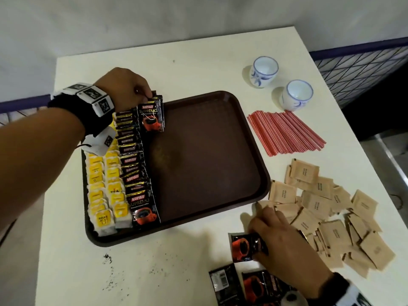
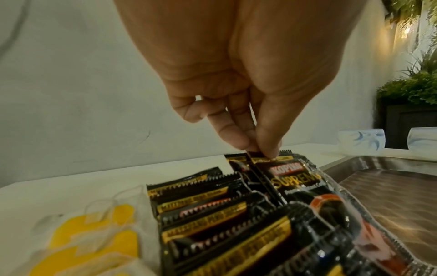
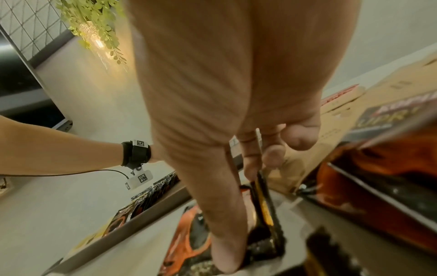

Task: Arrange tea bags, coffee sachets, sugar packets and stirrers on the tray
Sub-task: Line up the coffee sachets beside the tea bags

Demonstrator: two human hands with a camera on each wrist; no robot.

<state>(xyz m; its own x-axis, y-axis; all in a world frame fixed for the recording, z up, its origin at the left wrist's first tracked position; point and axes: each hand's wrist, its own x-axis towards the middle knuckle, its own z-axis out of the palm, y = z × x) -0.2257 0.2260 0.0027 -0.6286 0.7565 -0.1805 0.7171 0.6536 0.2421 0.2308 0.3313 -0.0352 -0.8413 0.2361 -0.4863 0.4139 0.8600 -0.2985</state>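
Observation:
A brown tray [image 1: 209, 164] holds two columns of yellow tea bags [image 1: 103, 184] at its left and an overlapping row of black coffee sachets [image 1: 134, 164] beside them. My left hand [image 1: 130, 87] pinches the top edge of a few coffee sachets [image 1: 151, 115] [image 2: 295, 179] at the far end of that row. My right hand [image 1: 280, 235] grips another coffee sachet [image 1: 245, 246] [image 3: 264, 211] on the table near the tray's front right corner. More loose sachets [image 1: 247, 286] lie by my right wrist. Red stirrers [image 1: 284, 132] and tan sugar packets [image 1: 326, 215] lie right of the tray.
Two white cups with blue patterns [image 1: 263, 71] [image 1: 297, 94] stand at the table's far right. Dark crumbs [image 1: 123, 277] speckle the white table [image 1: 198, 60] in front of the tray. The table's right edge runs close past the sugar packets.

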